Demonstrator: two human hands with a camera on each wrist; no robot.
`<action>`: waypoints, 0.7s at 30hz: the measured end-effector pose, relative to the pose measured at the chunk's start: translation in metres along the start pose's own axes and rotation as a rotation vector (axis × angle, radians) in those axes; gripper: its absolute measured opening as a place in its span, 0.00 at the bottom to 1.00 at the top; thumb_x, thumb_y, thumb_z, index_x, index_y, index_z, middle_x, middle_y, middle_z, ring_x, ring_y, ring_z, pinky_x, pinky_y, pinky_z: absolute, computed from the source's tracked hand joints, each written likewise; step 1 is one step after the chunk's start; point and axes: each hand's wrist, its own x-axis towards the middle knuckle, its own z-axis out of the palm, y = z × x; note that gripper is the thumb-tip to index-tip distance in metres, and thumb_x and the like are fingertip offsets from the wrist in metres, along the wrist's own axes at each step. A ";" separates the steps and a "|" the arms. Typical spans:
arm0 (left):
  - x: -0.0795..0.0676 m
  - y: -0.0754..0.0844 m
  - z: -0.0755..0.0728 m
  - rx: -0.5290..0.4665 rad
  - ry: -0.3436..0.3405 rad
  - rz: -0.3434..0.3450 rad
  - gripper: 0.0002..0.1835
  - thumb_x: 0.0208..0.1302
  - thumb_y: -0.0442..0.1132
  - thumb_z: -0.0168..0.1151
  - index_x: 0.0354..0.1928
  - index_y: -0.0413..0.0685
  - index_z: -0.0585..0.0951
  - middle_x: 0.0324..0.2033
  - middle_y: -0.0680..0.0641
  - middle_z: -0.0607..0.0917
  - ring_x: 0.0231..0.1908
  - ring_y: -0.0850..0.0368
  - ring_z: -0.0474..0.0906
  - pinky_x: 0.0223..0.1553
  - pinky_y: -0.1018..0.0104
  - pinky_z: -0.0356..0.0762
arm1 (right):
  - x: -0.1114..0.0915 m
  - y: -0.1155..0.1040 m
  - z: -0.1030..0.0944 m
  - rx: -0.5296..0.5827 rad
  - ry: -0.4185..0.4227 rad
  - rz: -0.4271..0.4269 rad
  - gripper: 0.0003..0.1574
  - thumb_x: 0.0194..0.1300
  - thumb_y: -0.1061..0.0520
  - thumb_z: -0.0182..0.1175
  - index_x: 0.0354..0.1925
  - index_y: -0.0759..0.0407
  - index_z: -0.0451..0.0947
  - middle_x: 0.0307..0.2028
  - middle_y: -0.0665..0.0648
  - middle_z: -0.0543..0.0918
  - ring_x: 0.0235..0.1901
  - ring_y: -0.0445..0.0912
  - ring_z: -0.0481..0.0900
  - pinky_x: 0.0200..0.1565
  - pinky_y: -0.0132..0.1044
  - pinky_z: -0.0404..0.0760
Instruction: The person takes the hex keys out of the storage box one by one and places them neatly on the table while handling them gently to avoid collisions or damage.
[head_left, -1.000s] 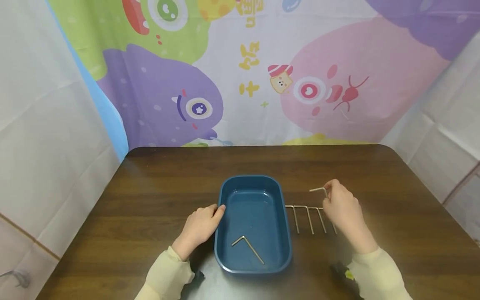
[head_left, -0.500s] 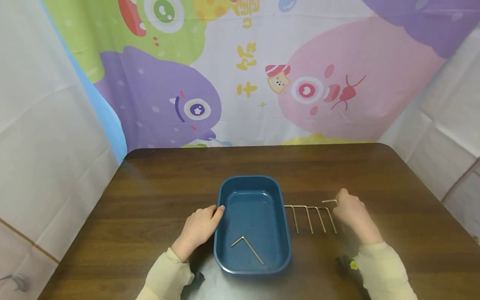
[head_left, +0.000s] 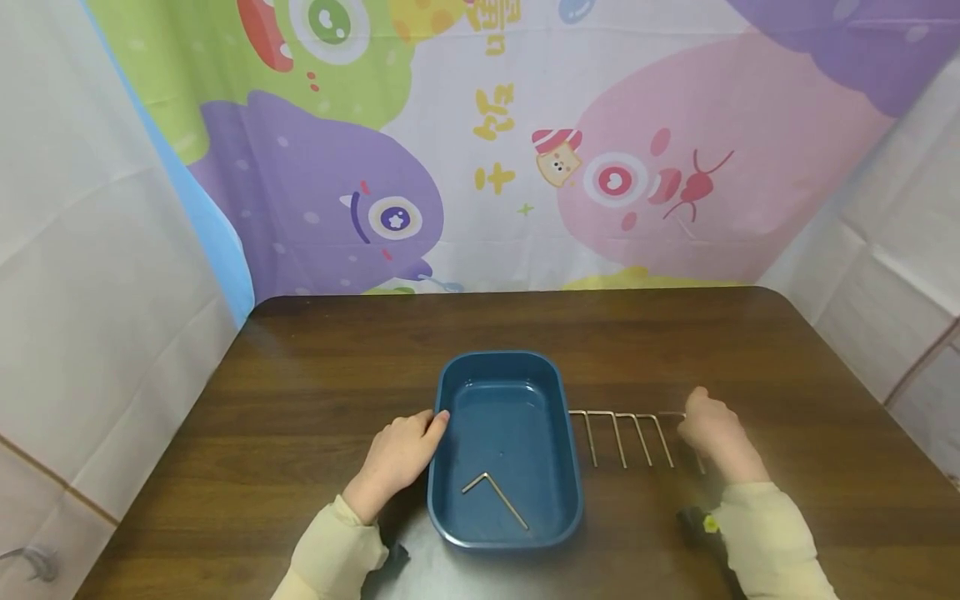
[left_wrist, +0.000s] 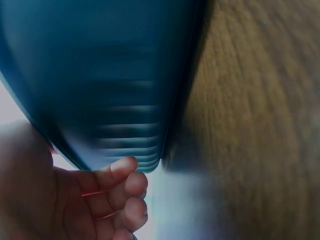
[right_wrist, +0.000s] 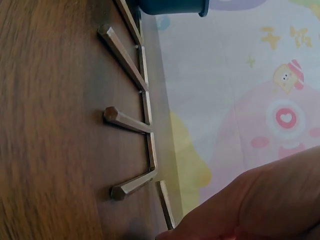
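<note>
My left hand (head_left: pixel 399 452) grips the left side of a blue rectangular tub (head_left: pixel 501 433), thumb over the rim. In the left wrist view, the fingers (left_wrist: pixel 131 182) curl by its ribbed outer wall. One hex key (head_left: pixel 507 502) lies inside the tub near the front. Right of the tub, several L-shaped hex keys (head_left: pixel 621 442) lie in a row, short arms nearly end to end. At the row's right end, my right hand (head_left: pixel 714 433) pinches another hex key (right_wrist: pixel 166 205) low at the table. Its bend is mostly hidden by the fingers.
The dark wooden table (head_left: pixel 337 350) extends on both sides of the tub. A cartoon-printed cloth (head_left: pixel 495 242) hangs behind its far edge. A dark item with a yellow-green spot (head_left: pixel 711 523) shows beside the right sleeve.
My right hand has moved right and toward me, lowering its hex key to the row's right end. The left hand keeps its grip, and the tub has stayed put.
</note>
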 end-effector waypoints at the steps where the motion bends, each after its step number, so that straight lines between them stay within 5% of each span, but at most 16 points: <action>1: 0.000 0.000 0.000 0.001 0.000 0.000 0.24 0.68 0.54 0.41 0.41 0.42 0.79 0.29 0.46 0.82 0.27 0.55 0.77 0.30 0.58 0.72 | 0.000 0.000 0.000 -0.005 -0.010 0.007 0.32 0.49 0.66 0.46 0.49 0.85 0.50 0.28 0.74 0.73 0.28 0.62 0.74 0.30 0.48 0.72; 8: 0.001 -0.001 0.001 -0.004 0.003 -0.001 0.22 0.68 0.53 0.42 0.38 0.43 0.79 0.25 0.47 0.80 0.25 0.56 0.75 0.27 0.60 0.70 | 0.000 0.001 0.003 -0.014 0.006 0.012 0.20 0.48 0.66 0.45 0.40 0.79 0.61 0.22 0.65 0.72 0.24 0.57 0.72 0.26 0.44 0.70; 14: 0.000 -0.002 0.002 0.000 0.005 -0.007 0.24 0.68 0.54 0.41 0.43 0.42 0.79 0.32 0.45 0.83 0.30 0.53 0.79 0.32 0.56 0.74 | -0.001 0.000 0.003 -0.015 0.007 0.014 0.17 0.49 0.65 0.46 0.38 0.77 0.63 0.21 0.62 0.71 0.23 0.56 0.72 0.25 0.43 0.69; 21: 0.002 -0.001 0.002 -0.008 -0.013 -0.009 0.22 0.68 0.53 0.41 0.34 0.45 0.79 0.20 0.50 0.76 0.23 0.56 0.72 0.26 0.62 0.67 | 0.000 0.002 0.004 -0.014 0.011 0.011 0.12 0.49 0.63 0.48 0.33 0.71 0.65 0.22 0.62 0.71 0.24 0.56 0.71 0.24 0.43 0.68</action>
